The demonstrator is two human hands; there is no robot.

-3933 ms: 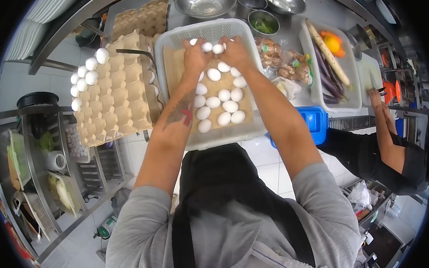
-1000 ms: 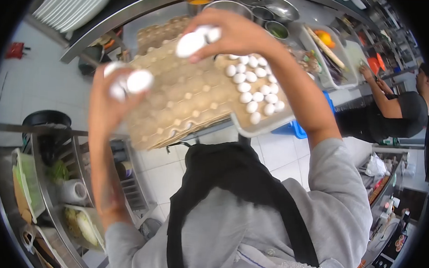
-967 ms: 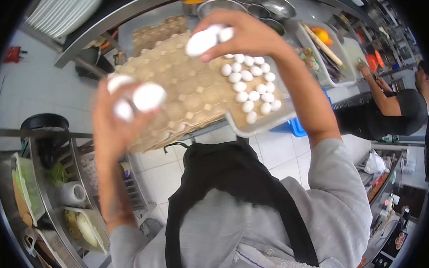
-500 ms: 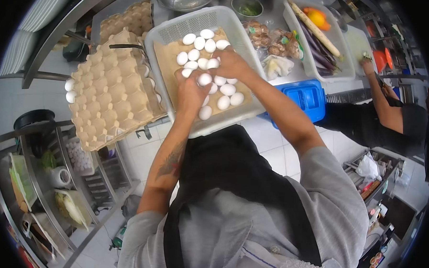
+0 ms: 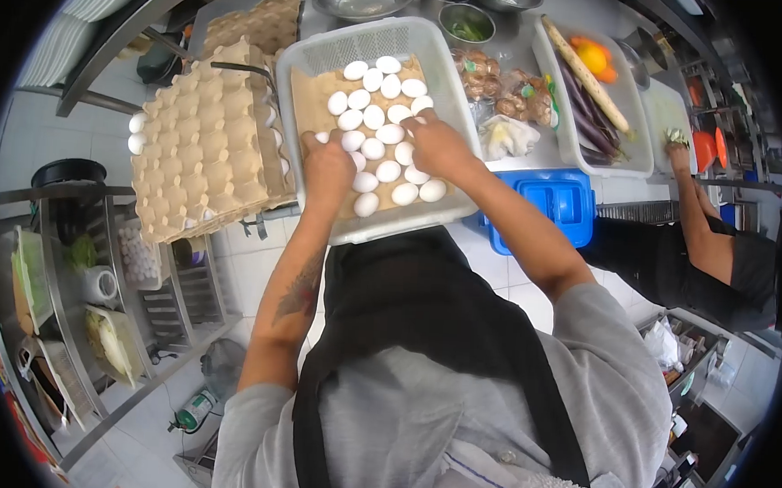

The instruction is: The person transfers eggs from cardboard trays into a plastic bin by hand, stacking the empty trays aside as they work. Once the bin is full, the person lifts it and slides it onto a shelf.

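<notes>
We note a stack of egg cartons (image 5: 208, 140) standing just left of the white basket (image 5: 365, 42). Inside the basket, at its near-left part, the left hand (image 5: 329, 167) lies knuckles-up on the eggs (image 5: 375, 117) with fingers curled down; we cannot tell whether it grips one. The eggs lie in rows across the basket's floor. At the near-right part of the basket, the right hand (image 5: 439, 146) rests with fingertips on eggs, its grip likewise hidden. A blue box (image 5: 554, 203) stands just right of the basket. Further right are a tray of vegetables (image 5: 617, 171) and another person's hand (image 5: 678, 156).
</notes>
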